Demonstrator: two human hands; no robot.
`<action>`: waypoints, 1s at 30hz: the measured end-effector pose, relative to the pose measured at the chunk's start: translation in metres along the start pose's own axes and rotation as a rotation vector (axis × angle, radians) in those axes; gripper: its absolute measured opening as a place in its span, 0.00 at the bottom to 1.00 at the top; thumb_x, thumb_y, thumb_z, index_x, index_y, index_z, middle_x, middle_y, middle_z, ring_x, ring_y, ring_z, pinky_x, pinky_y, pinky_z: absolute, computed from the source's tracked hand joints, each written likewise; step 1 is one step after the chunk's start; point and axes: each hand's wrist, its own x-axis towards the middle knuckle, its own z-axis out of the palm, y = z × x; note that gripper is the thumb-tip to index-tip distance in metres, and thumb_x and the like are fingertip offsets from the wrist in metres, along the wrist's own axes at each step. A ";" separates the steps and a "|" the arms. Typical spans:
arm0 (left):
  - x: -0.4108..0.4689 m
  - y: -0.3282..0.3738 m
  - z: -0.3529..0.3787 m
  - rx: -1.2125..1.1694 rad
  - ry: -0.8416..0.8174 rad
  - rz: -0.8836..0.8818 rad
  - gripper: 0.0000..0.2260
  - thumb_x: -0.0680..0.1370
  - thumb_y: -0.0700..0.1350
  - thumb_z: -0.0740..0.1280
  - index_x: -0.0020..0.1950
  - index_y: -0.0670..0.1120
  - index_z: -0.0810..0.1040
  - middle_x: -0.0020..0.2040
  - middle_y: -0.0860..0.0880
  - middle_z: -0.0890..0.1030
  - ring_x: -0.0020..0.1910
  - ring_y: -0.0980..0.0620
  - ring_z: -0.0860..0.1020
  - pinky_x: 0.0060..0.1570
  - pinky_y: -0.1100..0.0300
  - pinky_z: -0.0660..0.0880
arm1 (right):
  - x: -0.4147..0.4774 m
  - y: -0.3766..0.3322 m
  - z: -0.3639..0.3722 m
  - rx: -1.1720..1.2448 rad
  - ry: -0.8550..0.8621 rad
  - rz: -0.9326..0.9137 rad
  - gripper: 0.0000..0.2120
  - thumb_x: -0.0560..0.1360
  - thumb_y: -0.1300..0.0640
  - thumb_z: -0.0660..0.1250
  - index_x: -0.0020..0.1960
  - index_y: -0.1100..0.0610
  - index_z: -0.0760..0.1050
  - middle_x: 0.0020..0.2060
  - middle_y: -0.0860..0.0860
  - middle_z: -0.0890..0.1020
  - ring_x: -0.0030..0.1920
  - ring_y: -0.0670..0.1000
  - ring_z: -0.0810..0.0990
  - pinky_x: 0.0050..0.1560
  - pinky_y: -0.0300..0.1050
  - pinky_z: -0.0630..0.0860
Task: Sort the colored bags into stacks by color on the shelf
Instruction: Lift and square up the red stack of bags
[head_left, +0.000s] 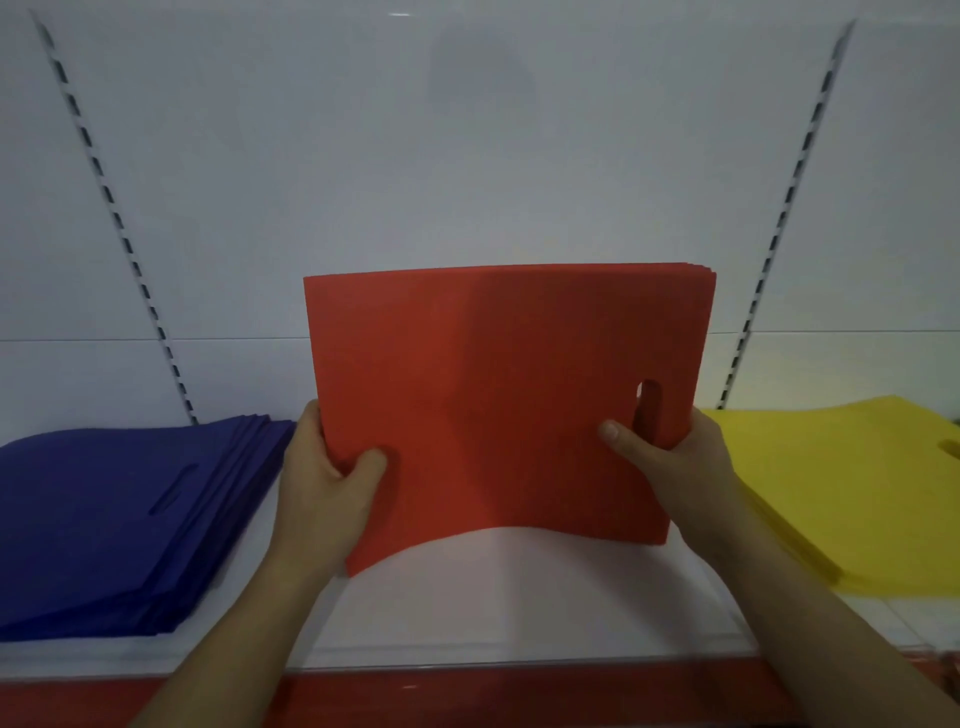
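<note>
1. Presently, a bundle of red bags (493, 405) is held upright over the white shelf (509, 597), in the gap between the blue bag stack (119, 519) on the left and the yellow bag stack (852, 478) on the right. Its lower edge is bowed upward; whether the corners touch the shelf cannot be told.
2. The bundle's lower left edge is gripped by the left hand (332, 483), with the thumb pressed on the front face and the fingers hidden behind.
3. The lower right edge is gripped by the right hand (670, 457), with the thumb laid on the front beside the cut-out handle slot (648, 410).
4. The step in hand is judged to be squaring the red bundle and laying it down as its own stack.
5. Sheet edges are seen slightly fanned at the upper right corner, so the bundle is best tapped level on the shelf before it is laid flat.
6. The bundle should be lowered into the bare middle, with neither neighbouring stack overlapped.
7. Both grips should be eased together, since thin, floppy bags are likely to slide apart under uneven release.
</note>
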 end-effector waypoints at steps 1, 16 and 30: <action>0.002 -0.001 -0.002 0.008 0.002 -0.008 0.22 0.75 0.30 0.67 0.55 0.58 0.73 0.48 0.59 0.80 0.42 0.68 0.80 0.37 0.74 0.74 | 0.001 -0.002 -0.001 -0.013 0.008 0.004 0.23 0.63 0.47 0.81 0.47 0.62 0.79 0.42 0.60 0.85 0.44 0.60 0.85 0.49 0.63 0.82; 0.041 -0.014 -0.003 0.401 -0.404 -0.420 0.10 0.75 0.43 0.70 0.56 0.46 0.77 0.46 0.45 0.84 0.41 0.48 0.84 0.39 0.54 0.81 | 0.016 0.014 0.003 -0.300 -0.275 0.365 0.17 0.69 0.44 0.78 0.48 0.56 0.84 0.39 0.51 0.87 0.40 0.51 0.87 0.47 0.52 0.84; 0.041 -0.017 0.003 0.529 -0.514 -0.403 0.09 0.75 0.41 0.66 0.53 0.39 0.79 0.44 0.40 0.84 0.39 0.45 0.83 0.41 0.52 0.80 | 0.016 0.017 0.001 -0.533 -0.247 0.372 0.30 0.64 0.32 0.75 0.54 0.54 0.80 0.47 0.50 0.85 0.47 0.52 0.84 0.54 0.55 0.81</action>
